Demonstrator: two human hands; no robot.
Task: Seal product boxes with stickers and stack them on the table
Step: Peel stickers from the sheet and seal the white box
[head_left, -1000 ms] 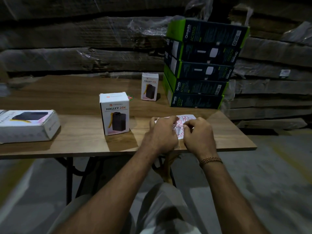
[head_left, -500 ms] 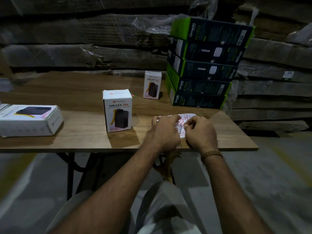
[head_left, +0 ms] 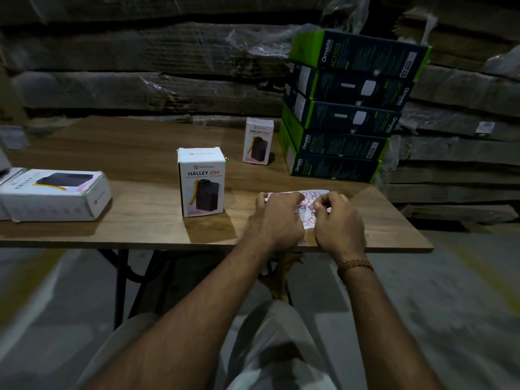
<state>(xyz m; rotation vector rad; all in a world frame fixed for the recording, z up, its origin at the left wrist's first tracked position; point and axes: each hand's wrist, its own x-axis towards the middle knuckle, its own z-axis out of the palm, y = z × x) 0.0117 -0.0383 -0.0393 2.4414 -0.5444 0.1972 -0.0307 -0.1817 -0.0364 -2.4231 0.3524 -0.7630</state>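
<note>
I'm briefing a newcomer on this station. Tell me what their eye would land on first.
First, the tall stack of green-edged boxes at the table's far right. Next, both hands, left hand and right hand, low over a sticker sheet at the near edge. Then the upright white Halley 20K box just left of them.

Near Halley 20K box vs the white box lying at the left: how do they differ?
The near Halley 20K box stands upright beside the left hand; the white box at the left lies flat, apart from both hands. The upright box shows its product picture on the front face, the flat box on its top face. Both are white, with a dark product and a yellow accent.
</note>
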